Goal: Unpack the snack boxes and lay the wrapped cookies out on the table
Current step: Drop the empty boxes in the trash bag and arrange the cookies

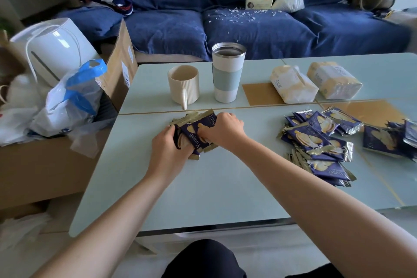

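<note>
A bundle of dark blue wrapped cookies (191, 130) with gold crimped ends lies on the pale green table (214, 187), held between both hands. My left hand (168, 150) grips its near left side, fingers curled round the packs. My right hand (222, 130) grips the right side from above, knuckles up. A loose pile of the same wrapped cookies (320, 142) is spread over the table's right half. A dark blue snack box (381, 141) lies flat near the right edge, with more packs beside it.
A cream mug (184, 84) and a white tumbler (228, 72) stand just behind the hands. Two tissue packs (313, 82) lie at the back right. Left of the table sits a cardboard box (119, 61) with plastic bags and a white appliance. A blue sofa is behind.
</note>
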Available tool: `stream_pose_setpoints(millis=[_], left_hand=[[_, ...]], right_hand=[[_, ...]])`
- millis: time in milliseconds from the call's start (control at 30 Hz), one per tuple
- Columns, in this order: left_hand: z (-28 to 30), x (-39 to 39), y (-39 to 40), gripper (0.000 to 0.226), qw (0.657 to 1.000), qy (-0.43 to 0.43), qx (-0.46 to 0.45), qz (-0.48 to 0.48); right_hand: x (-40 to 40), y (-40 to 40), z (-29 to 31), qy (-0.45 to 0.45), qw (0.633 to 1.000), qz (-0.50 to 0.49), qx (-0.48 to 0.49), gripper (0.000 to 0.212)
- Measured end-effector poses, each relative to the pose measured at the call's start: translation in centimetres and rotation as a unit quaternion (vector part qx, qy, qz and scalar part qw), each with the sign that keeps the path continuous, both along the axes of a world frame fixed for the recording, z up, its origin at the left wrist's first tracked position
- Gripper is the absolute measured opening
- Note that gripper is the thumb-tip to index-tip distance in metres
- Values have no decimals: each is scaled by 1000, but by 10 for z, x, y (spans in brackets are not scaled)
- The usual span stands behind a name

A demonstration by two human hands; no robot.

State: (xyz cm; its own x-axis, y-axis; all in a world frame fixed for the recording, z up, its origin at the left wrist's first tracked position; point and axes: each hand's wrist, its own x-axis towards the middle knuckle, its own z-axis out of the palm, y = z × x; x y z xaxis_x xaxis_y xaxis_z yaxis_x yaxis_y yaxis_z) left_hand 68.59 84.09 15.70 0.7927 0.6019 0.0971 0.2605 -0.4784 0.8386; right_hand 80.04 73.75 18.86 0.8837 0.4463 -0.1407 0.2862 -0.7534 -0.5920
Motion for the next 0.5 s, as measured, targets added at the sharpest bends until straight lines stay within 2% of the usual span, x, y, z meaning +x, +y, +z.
stream_pose_setpoints(millis=[133, 200, 267, 400, 500], left_hand=[[-11, -5, 10, 88, 987, 92, 121, -60], [-8, -10, 5, 100, 985, 94, 131, -60], [-7, -12, 2, 96, 986, 56, 148, -49], [-10, -8, -2, 68, 985, 10, 173, -12], [-13, 0, -6, 49, 990, 12, 139, -13]], right_hand=[[6, -12, 0, 21, 999, -34, 15, 33], [8, -16, -1, 40, 998, -36, 31, 26], [9, -16, 0, 52, 997, -30, 52, 27], [10, -11, 4, 95, 993, -11, 67, 31], [13, -11, 6, 134, 987, -40, 73, 30]])
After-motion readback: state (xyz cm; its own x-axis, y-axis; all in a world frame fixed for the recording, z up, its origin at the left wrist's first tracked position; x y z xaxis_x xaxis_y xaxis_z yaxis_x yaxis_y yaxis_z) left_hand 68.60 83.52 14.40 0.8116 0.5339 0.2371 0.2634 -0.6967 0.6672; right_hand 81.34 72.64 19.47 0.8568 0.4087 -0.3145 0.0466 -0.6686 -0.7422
